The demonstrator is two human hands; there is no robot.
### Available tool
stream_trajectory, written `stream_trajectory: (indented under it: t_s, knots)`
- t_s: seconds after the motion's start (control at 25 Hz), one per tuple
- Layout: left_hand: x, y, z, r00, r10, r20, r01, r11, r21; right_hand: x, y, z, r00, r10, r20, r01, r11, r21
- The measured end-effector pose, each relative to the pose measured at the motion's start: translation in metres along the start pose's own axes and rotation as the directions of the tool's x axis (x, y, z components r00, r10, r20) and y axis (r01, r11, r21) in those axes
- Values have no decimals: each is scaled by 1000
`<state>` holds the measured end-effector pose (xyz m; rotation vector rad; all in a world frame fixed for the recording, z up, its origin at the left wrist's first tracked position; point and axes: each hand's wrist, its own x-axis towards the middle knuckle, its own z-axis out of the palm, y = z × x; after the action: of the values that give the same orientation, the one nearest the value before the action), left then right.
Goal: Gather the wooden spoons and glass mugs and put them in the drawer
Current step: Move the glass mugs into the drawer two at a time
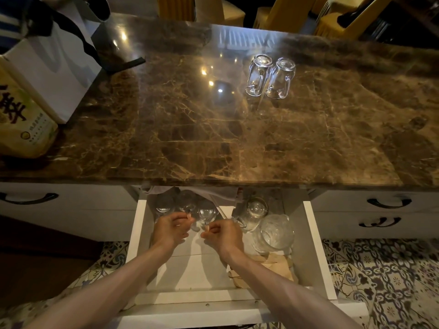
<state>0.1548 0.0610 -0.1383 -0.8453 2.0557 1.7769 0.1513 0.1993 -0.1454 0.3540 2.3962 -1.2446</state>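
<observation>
Both hands, left hand (pixel 171 227) and right hand (pixel 223 235), fingers curled, grip unclear, inside open drawer (pixel 316 248) beside glass mugs (pixel 206 213); two mugs (pixel 270 77) on counter (pixel 166 129)

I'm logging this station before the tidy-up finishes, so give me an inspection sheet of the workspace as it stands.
Surface: brown marble countertop, glossy, with light reflections.
Job's things: two glass mugs on counter, upside down, side by side; open drawer holds several glass mugs, some hard to count in shadow; wooden spoons lie at the drawer's front right.
Clutter: white paper bag and yellow printed bag at the counter's left end.
Grippers: left hand and right hand inside the drawer, fingers curled; whether they hold anything is unclear.
Cables: nothing seen.
Surroundings: patterned floor tiles, closed drawers either side, yellow-covered chairs behind.
</observation>
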Motion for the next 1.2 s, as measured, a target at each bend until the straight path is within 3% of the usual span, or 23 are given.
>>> stream_trajectory:
  t_s: [0.2,0.44,0.52,0.6,0.72,0.88,1.04,1.2]
  knots:
    - [3,6,-4,998,-32,55,28,997,65,0,-4,1,1000,2,11,0,984,-180]
    - [-8,17,-10,972,-174,159,165,984,69,-12,-11,-13,977,11,211,84,896,-436]
    - [-17,31,-18,939,-216,266,168,967,194,-15,-21,-29,939,105,327,99,829,-550]
    - [-25,47,-27,886,-197,419,-4,902,432,-18,-33,-48,886,173,431,129,799,-587]
    - [-35,85,-32,796,-115,594,-302,776,555,-23,-55,-84,848,102,521,176,871,-458]
    - [-44,141,-22,751,136,647,-477,789,387,-21,-86,-146,860,-67,505,217,945,-244]
    - [-31,189,1,746,457,485,-595,784,177,-2,-106,-196,944,-258,205,242,965,97]
    - [3,230,34,773,568,284,-594,805,5,33,-128,-222,950,-300,-85,310,870,383]
